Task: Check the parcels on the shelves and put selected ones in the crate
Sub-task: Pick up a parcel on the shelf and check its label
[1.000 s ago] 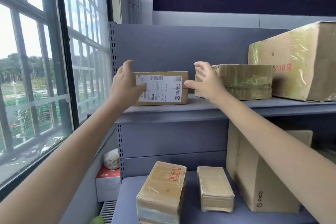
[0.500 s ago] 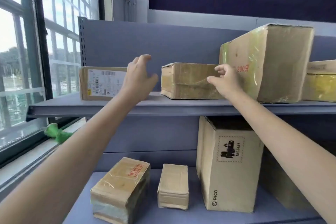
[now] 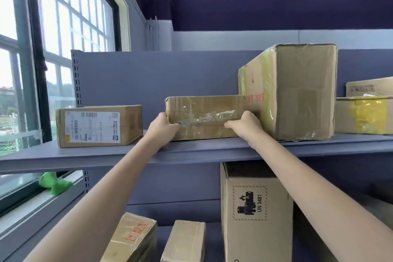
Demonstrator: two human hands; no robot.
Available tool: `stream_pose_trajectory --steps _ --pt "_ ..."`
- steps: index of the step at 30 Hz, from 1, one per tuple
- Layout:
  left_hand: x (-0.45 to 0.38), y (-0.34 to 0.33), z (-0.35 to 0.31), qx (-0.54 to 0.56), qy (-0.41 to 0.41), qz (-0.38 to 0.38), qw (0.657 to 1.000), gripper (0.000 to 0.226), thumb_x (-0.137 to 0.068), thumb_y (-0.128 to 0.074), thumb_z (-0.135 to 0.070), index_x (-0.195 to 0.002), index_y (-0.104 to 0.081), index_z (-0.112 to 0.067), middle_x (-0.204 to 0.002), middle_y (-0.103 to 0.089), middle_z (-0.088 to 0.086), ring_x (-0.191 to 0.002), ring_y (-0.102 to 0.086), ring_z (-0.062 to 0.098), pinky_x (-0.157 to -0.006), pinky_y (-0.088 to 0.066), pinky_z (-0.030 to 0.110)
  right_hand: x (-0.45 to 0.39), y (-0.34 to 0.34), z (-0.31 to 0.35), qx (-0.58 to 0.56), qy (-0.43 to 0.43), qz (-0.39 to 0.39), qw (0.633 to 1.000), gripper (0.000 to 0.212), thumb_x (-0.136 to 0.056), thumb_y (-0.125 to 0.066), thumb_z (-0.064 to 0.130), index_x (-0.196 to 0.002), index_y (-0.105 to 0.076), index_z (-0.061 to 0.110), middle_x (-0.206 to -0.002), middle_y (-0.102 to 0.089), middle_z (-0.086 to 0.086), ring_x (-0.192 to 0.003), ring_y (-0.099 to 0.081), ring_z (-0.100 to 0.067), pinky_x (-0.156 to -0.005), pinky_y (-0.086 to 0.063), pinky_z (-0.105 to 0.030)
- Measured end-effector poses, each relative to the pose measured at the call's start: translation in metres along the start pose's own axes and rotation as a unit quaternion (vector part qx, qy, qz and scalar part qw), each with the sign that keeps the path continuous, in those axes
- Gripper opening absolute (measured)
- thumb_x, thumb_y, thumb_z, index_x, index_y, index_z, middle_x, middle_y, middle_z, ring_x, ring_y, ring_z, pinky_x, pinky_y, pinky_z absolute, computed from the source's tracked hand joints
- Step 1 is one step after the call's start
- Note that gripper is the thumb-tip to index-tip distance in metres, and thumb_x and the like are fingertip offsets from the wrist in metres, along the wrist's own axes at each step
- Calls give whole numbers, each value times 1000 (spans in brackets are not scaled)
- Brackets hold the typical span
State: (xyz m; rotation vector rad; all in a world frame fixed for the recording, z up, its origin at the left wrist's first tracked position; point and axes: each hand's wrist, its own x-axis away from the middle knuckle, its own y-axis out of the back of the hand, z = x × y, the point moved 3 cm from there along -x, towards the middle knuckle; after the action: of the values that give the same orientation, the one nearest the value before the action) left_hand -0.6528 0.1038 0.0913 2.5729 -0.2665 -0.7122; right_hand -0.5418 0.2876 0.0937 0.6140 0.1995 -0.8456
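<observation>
Upper shelf [image 3: 106,156], grey metal, runs across the whole view, window at left. Largest on it: tall taped carton [image 3: 297,91] at right, red print on its left face, standing on end. Below, on the lower shelf [image 3: 212,238], an open-topped carton with UN 3481 battery mark [image 3: 255,204]; two small taped parcels lie near the bottom edge, left of it. On the upper shelf, far left, labelled parcel [image 3: 97,126] with its white shipping label facing out, well apart from the hands. Between that and the tall carton: flat taped parcel [image 3: 204,112], the one in hand, long axis left-right along the shelf, its right end touching or just beside the tall carton; cannot tell which. Left hand [image 3: 163,126] grips the near left corner, fingers curled round the end. Right hand [image 3: 244,124] grips the near face toward the right end, fingers curled onto the tape; that hand sits tight against the tall carton. Both arms reach up and forward; parcel lies straight ahead, level with the hands, bottom on the shelf. Judgement: parcel is being taken for checking; the move would be a straight pull toward the body, along its short axis, since the right side has no room. No label visible on its near face. Crate not in view.
</observation>
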Motion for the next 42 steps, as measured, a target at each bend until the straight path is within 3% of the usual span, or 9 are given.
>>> stream_pose_trajectory --steps 5,11,14,18,21,24,27,35,42 --pt "-1 4 2 2 -14 -2 1000 29 -82 -62 -21 -107 -52 -8 -98 -59 6 -88 -55 23 -76 -44 32 -2 4 -2 -19 5 -7 1000 42 -82 -65 19 -115 -48 1 -107 -55 -9 -81 -51 -20 -61 -38 -28" --pt "16 34 -5 117 -62 -43 990 41 -73 -65 -22 -111 -52 -16 -101 -61 3 -97 -61 25 -86 -51 39 20 17 19 -108 84 -40 990 72 -81 -66 15 -143 -30 12 -137 -43 -5 -104 -48 -18 -85 -45 -30" --pt "33 49 -18 221 -96 -60 969 34 -82 -63 -18 -114 -51 -16 -96 -61 -1 -83 -62 16 -69 -54 34 40 25 35 -170 134 -66 974 74 -79 -69 17 -142 -31 16 -145 -36 -2 -130 -38 -18 -95 -34 -25" --pt "53 74 -32 375 -130 -9 918 39 -74 -66 -33 -108 -52 -20 -98 -64 0 -81 -65 12 -71 -56 34 69 36 51 -225 192 -83 952 78 -77 -73 29 -142 -33 15 -146 -37 1 -133 -32 -10 -104 -29 -21" --pt "66 91 -42 300 -201 -4 933 53 -68 -77 -26 -114 -51 -21 -100 -64 -4 -83 -67 7 -65 -55 23 84 45 60 -215 232 -100 943 79 -75 -76 24 -141 -35 8 -133 -49 11 -123 -39 -2 -102 -32 -11" --pt "72 100 -46 259 -233 -32 937 55 -71 -77 -9 -118 -51 -21 -101 -65 -6 -86 -66 4 -66 -55 19 92 50 63 -228 238 -137 934 81 -73 -77 28 -141 -37 8 -141 -47 -2 -131 -39 -12 -111 -33 -31" --pt "76 102 -48 273 -258 -46 926 39 -73 -75 -11 -104 -56 -24 -94 -66 -8 -78 -67 0 -64 -53 18 99 52 66 -230 235 -169 929 82 -69 -75 46 -138 -43 14 -137 -51 -3 -129 -44 -18 -107 -38 -42" --pt "83 111 -41 213 -283 -117 928 21 -75 -75 -24 -90 -61 -27 -87 -67 -9 -87 -67 16 -80 -56 38 103 45 62 -215 213 -172 937 70 -61 -74 53 -117 -60 15 -104 -65 3 -99 -61 -17 -90 -51 -44" --pt "80 121 -34 217 -247 -145 933 30 -65 -82 -31 -87 -65 -21 -83 -69 -3 -82 -69 20 -78 -57 42 112 51 66 -48 270 -157 949 85 -70 -79 35 -141 -35 17 -144 -42 0 -130 -40 -13 -103 -36 -26"
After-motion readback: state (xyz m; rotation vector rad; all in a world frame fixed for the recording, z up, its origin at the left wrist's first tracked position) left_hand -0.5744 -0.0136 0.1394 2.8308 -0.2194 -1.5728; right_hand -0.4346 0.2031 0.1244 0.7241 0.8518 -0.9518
